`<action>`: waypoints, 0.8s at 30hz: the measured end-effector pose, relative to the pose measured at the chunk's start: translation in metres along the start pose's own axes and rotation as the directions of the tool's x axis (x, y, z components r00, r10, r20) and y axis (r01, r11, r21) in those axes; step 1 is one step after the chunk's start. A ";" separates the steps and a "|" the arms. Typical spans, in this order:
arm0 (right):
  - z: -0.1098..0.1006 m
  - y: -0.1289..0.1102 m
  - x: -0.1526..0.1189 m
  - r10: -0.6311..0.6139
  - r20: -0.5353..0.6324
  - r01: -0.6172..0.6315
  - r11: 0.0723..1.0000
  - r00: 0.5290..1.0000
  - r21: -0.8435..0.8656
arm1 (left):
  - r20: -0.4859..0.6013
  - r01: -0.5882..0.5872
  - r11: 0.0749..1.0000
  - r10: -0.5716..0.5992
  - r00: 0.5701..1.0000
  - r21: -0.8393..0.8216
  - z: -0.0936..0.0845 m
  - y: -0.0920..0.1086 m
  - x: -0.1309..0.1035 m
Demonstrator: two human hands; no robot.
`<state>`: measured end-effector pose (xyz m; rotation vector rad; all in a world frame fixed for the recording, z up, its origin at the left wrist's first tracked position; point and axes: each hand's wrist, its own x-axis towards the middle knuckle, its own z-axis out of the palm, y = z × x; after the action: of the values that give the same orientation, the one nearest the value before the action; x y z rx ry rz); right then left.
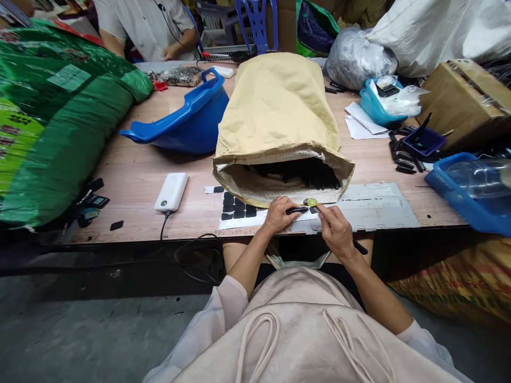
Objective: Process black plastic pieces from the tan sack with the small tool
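Note:
My left hand [278, 214] is closed on a small black part [297, 210] at the table's front edge, too small to name exactly. In my right hand [336, 230] is a small hammer with a yellow-green head [312, 202]; its black handle end sticks out below the palm. The hammer's head is just above and right of the black part; whether they touch is unclear. Under my hands lies a white sheet of black stickers [239, 207], partly over a grey board [375, 205]. Just beyond, a tan sack [279, 106] lies with its mouth towards me and black pieces inside.
A blue basin [187, 122] stands tilted left of the sack. Nearer me is a white power bank [171, 191] with a cable. A green bag [80, 133] fills the left side. At right are a blue tray [471, 186] and a cardboard box [467, 101]. A person sits opposite.

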<state>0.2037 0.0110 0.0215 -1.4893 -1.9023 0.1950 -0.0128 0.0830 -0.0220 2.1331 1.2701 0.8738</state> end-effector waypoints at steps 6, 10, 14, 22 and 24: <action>0.003 0.003 -0.006 0.020 0.078 -0.018 0.999 0.997 -0.030 | 0.003 0.005 1.000 -0.005 1.000 0.004 0.000 0.001 0.001; 0.000 0.014 0.002 0.025 -0.015 -0.026 0.998 1.000 -0.054 | 0.009 0.014 1.000 -0.014 1.000 0.028 -0.002 0.005 0.000; -0.004 0.041 0.019 -0.009 -0.048 -0.001 0.979 0.999 -0.202 | 0.006 0.023 0.999 -0.023 1.000 0.046 -0.004 0.009 0.001; 0.010 0.074 0.026 -0.053 -0.032 0.039 0.942 0.998 -0.332 | 0.038 0.021 0.999 -0.022 0.999 0.031 -0.006 0.007 0.000; 0.011 0.074 0.025 -0.038 -0.039 0.023 0.945 0.999 -0.328 | 0.041 0.009 1.000 -0.010 0.999 0.026 -0.006 0.005 -0.001</action>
<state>0.2529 0.0606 -0.0142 -1.6605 -1.9905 -0.1776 -0.0150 0.0804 -0.0144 2.1522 1.2760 0.8102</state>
